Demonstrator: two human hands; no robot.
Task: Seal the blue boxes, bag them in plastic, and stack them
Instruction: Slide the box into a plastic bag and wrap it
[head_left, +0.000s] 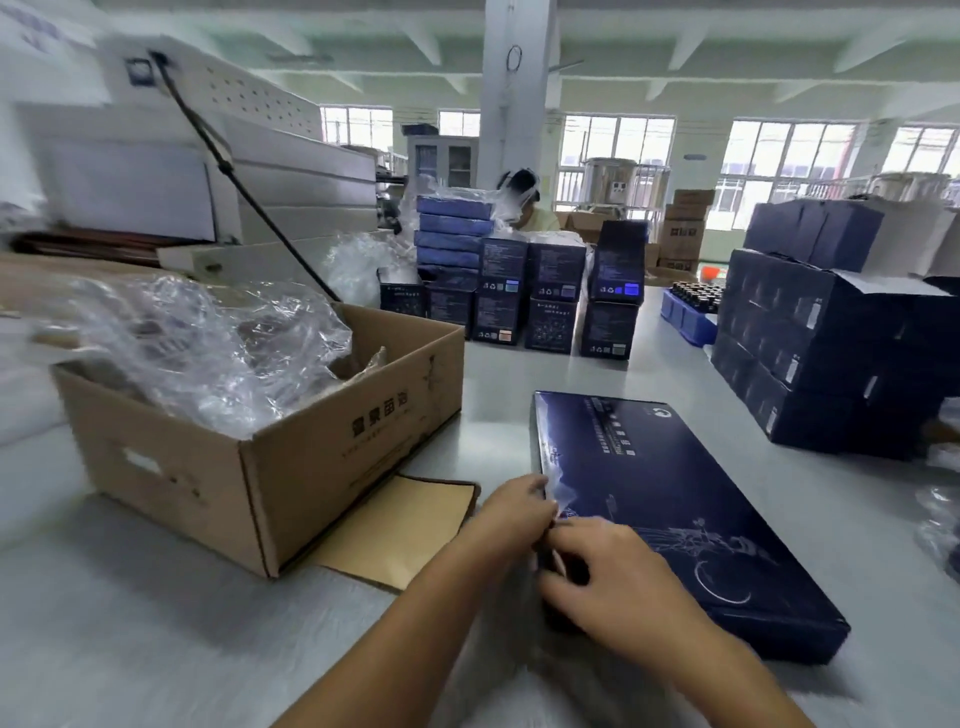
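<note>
A flat dark blue box (675, 499) lies on the grey table in front of me, its lid closed. My left hand (511, 512) pinches a small clear piece of plastic or tape (561, 501) at the box's left long edge. My right hand (618, 577) rests on the same edge just below, fingers curled and pinching the same clear piece. Whether it is tape or a bag corner is unclear.
An open cardboard carton (291, 457) full of clear plastic bags (208, 353) stands at the left. Stacks of dark blue boxes (810, 353) fill the right side and more boxes (524, 296) the far middle. A white machine (218, 171) stands behind the carton. A person sits far back.
</note>
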